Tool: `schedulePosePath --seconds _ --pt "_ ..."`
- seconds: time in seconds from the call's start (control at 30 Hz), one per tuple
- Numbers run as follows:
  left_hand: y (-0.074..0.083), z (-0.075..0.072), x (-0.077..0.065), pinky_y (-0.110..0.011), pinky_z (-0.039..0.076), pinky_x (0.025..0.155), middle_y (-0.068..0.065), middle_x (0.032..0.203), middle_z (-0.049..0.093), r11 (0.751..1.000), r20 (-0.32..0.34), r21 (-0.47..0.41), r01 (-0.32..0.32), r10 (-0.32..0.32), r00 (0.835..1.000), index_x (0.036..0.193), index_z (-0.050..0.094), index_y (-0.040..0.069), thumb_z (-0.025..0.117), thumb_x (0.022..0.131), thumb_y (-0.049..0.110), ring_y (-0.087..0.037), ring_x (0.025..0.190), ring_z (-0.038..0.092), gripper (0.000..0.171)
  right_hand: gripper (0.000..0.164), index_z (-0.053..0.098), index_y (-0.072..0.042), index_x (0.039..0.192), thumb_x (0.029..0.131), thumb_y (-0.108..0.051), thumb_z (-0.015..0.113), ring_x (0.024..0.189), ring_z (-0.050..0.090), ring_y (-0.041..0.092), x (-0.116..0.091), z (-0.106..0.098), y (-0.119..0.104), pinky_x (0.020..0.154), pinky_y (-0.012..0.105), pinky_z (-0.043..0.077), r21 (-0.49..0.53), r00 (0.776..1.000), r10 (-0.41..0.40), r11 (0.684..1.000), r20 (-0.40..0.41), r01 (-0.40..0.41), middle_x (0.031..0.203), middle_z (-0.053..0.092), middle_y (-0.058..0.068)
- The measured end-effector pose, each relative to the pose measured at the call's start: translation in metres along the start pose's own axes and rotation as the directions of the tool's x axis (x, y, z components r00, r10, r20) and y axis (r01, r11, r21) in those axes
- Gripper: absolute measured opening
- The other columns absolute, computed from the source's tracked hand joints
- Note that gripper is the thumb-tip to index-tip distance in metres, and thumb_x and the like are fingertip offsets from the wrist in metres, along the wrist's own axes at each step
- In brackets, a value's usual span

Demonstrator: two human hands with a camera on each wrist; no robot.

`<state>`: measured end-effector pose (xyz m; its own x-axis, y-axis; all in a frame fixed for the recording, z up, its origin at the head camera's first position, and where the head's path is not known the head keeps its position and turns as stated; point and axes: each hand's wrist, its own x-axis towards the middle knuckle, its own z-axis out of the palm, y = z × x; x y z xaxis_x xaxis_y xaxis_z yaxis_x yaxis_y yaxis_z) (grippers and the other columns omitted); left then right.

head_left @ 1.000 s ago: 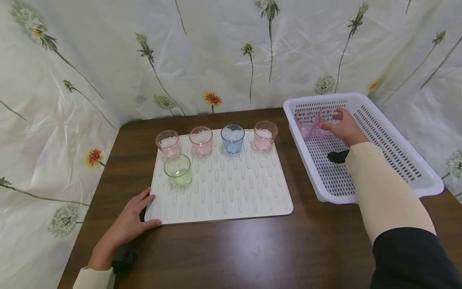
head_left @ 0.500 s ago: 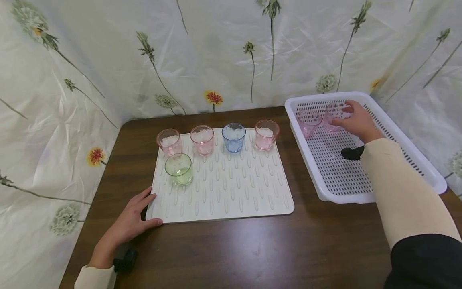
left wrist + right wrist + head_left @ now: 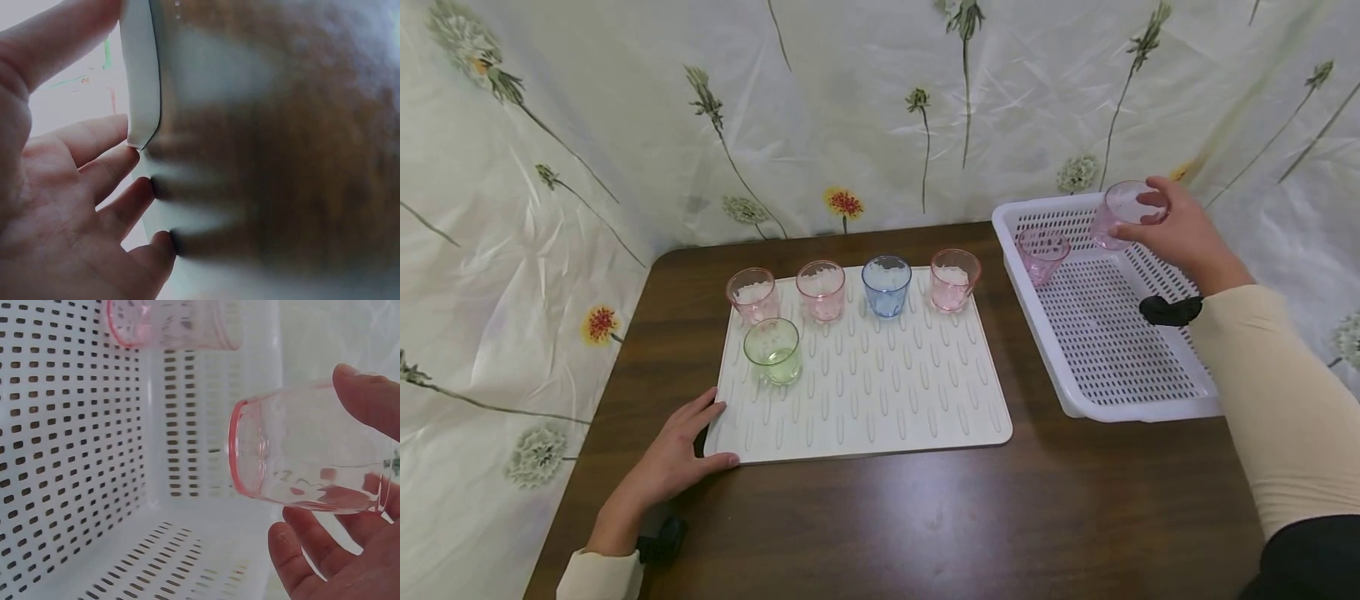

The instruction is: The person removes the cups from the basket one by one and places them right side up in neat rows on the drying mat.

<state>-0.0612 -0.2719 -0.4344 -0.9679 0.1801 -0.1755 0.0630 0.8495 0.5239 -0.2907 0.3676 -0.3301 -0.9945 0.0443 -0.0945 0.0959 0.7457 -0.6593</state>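
My right hand grips a clear pink drinking glass over the back of the white plastic basket. In the right wrist view, the thumb lies on one side of this pink glass and the fingers on the other. A second pink glass stands inside the basket at the back left. My left hand rests at the near left corner of the white ridged mat, fingers spread. In the left wrist view its fingertips touch the table beside the mat.
Along the mat's back edge stand three pink glasses and a blue glass. A green glass sits in front of them at the left. The brown table ends against a flower-patterned covering.
My right hand has taken hold of one pink glass in the basket and lifted it up and to the right, away from the other. The left hand has stayed at the mat's corner.
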Motion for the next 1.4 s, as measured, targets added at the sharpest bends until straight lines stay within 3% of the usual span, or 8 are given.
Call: schedulePosePath --seconds 0.23,0.47,0.77,1.0,1.07,1.17,1.27,1.4 --pt "0.000 0.001 0.000 -0.067 0.032 0.111 -0.024 0.160 0.028 1.000 -0.004 -0.005 0.000 0.000 1.000 0.145 0.045 -0.002 0.081 0.080 0.038 -0.048 0.143 0.028 0.085 0.098 -0.002 -0.027 0.161 0.092 -0.050 0.064 0.144 0.029 0.047 -0.012 -0.013 -0.007 0.110 0.067 0.032 -0.026 1.000 -0.007 1.000 -0.027 0.006 0.167 0.015 0.016" --pt "-0.001 0.001 0.001 -0.067 0.032 0.111 -0.024 0.160 0.028 1.000 -0.005 -0.007 0.002 -0.002 1.000 0.146 0.045 -0.002 0.081 0.081 0.038 -0.048 0.143 0.028 0.085 0.097 0.000 -0.026 0.161 0.092 -0.048 0.065 0.138 0.034 0.045 -0.022 -0.019 -0.014 0.108 0.066 0.035 -0.087 0.998 -0.048 0.995 -0.043 0.044 0.166 0.021 0.016" --pt "-0.001 0.000 0.001 -0.068 0.032 0.111 -0.024 0.161 0.028 1.000 -0.002 -0.007 0.006 -0.006 1.000 0.146 0.045 -0.002 0.081 0.081 0.038 -0.048 0.144 0.027 0.085 0.097 0.000 -0.031 0.161 0.092 -0.044 0.067 0.141 0.031 0.047 -0.033 -0.021 -0.025 0.106 0.071 0.033 -0.076 0.997 -0.072 0.995 -0.034 0.069 0.166 0.020 0.015" --pt "0.000 0.000 0.000 -0.068 0.032 0.111 -0.024 0.161 0.027 1.000 0.005 -0.004 0.010 -0.010 1.000 0.146 0.044 -0.001 0.080 0.082 0.039 -0.048 0.144 0.027 0.084 0.095 0.008 -0.025 0.161 0.090 -0.044 0.069 0.136 0.036 0.045 -0.037 -0.017 -0.029 0.104 0.067 0.039 -0.082 0.997 -0.064 0.995 -0.031 0.061 0.164 0.027 0.017" --pt "0.000 0.000 0.000 -0.068 0.032 0.111 -0.024 0.161 0.028 1.000 0.004 -0.009 0.008 -0.008 1.000 0.146 0.045 -0.002 0.080 0.081 0.039 -0.048 0.143 0.027 0.084 0.096 0.009 -0.024 0.161 0.090 -0.045 0.070 0.136 0.037 0.044 -0.038 -0.015 -0.031 0.102 0.063 0.042 -0.084 0.997 -0.070 0.994 -0.026 0.068 0.163 0.028 0.018" --pt "0.000 0.000 0.000 -0.068 0.032 0.111 -0.024 0.161 0.028 1.000 0.005 -0.009 0.008 -0.008 1.000 0.146 0.045 -0.002 0.080 0.081 0.039 -0.048 0.143 0.028 0.084 0.096 0.010 -0.024 0.161 0.089 -0.044 0.071 0.136 0.039 0.044 -0.039 -0.014 -0.035 0.092 0.046 0.050 -0.087 0.996 -0.090 0.992 -0.017 0.088 0.162 0.030 0.017" --pt "0.000 0.000 0.000 -0.068 0.032 0.111 -0.024 0.161 0.027 1.000 0.008 -0.004 0.013 -0.013 1.000 0.146 0.045 -0.002 0.080 0.081 0.038 -0.048 0.144 0.027 0.084 0.096 0.011 -0.025 0.161 0.089 -0.043 0.072 0.135 0.040 0.043 -0.040 -0.012 -0.042 0.081 0.027 0.047 -0.083 0.993 -0.117 0.990 -0.008 0.116 0.161 0.032 0.017" --pt "0.000 0.000 0.001 -0.068 0.032 0.111 -0.024 0.161 0.027 1.000 0.010 -0.003 0.017 -0.017 1.000 0.146 0.044 -0.002 0.080 0.082 0.038 -0.048 0.144 0.027 0.084 0.096 0.011 -0.024 0.161 0.089 -0.041 0.073 0.135 0.041 0.040 -0.042 -0.008 -0.056 0.081 0.021 0.045 -0.068 0.988 -0.155 0.985 0.024 0.156 0.161 0.034 0.015"
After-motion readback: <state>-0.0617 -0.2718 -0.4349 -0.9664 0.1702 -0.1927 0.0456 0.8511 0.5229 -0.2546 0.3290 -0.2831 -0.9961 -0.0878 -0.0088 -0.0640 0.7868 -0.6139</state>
